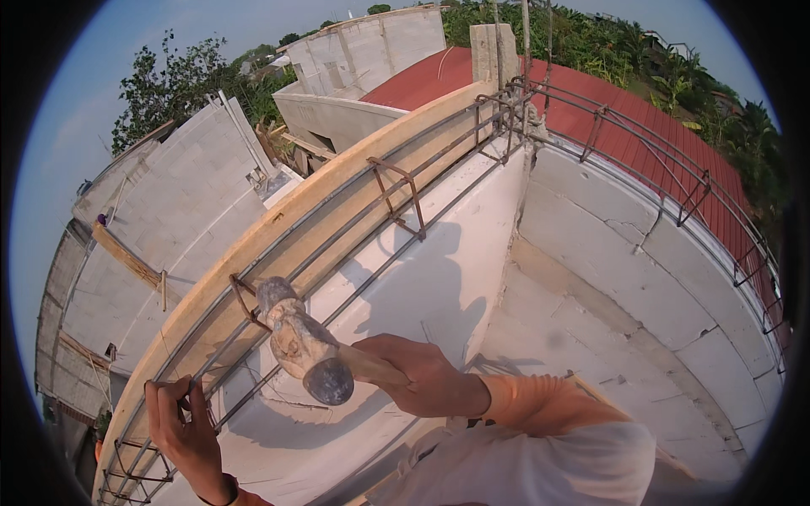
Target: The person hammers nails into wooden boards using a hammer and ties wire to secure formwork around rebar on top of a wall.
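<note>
My right hand [418, 375] grips the wooden handle of a hammer [305, 346] with a dirty, dark-faced head, held over steel rebar and a white wall top [405, 291]. At the lower left, my left hand [177, 434] has its fingers bent and pinched beside the rebar [215, 371] and the inner face of a long timber board [190, 316]; what they hold is too small to make out. Rusty square stirrups [392, 190] ring the rebar along the board.
An adjoining block wall [616, 244] carries more rebar on the right. Beyond lie a red metal roof [641, 135], concrete structures [354, 55], a block wall with timber pieces [152, 202] at left, and trees [152, 93]. Upright bars [525, 42] rise at the corner.
</note>
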`<act>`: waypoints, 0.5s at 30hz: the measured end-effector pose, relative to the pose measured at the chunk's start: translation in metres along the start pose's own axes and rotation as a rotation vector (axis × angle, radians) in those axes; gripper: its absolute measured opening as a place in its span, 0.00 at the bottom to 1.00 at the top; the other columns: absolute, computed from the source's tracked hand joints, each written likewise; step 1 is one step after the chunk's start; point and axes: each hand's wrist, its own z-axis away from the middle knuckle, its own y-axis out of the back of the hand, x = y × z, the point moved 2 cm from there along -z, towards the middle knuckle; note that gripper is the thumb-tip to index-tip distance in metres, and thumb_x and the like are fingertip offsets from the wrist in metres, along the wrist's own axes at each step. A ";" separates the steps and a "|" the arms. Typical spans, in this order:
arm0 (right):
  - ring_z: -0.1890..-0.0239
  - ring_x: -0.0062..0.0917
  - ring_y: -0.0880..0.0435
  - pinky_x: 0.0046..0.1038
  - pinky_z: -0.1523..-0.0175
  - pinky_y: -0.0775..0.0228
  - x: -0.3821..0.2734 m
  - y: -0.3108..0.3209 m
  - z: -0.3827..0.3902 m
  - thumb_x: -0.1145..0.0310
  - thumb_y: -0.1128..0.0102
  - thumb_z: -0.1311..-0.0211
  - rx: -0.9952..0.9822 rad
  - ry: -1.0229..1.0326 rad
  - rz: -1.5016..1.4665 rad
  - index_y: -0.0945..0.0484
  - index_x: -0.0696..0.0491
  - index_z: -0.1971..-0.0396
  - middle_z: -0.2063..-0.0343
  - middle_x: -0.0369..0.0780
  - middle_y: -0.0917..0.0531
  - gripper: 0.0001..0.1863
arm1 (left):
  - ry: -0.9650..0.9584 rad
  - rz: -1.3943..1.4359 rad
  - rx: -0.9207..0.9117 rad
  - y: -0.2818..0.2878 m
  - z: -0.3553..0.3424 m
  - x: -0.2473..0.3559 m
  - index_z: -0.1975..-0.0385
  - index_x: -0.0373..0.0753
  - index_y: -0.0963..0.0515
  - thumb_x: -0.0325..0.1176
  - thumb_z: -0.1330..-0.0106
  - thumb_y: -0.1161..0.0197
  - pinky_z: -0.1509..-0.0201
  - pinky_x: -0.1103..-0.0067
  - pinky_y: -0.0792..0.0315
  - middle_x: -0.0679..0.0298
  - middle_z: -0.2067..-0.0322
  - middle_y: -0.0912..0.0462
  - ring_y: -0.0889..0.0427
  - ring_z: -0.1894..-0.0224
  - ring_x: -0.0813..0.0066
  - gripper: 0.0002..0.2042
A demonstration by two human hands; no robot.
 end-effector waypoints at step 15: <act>0.87 0.14 0.31 0.18 0.81 0.39 0.065 0.201 0.206 0.65 0.52 0.20 1.167 -0.395 0.496 0.28 0.62 0.51 0.80 0.38 0.22 0.13 | -0.371 -0.387 0.246 -0.016 0.026 -0.061 0.59 0.26 0.19 0.17 0.38 0.29 0.72 0.73 0.24 0.53 0.66 0.20 0.18 0.67 0.67 0.10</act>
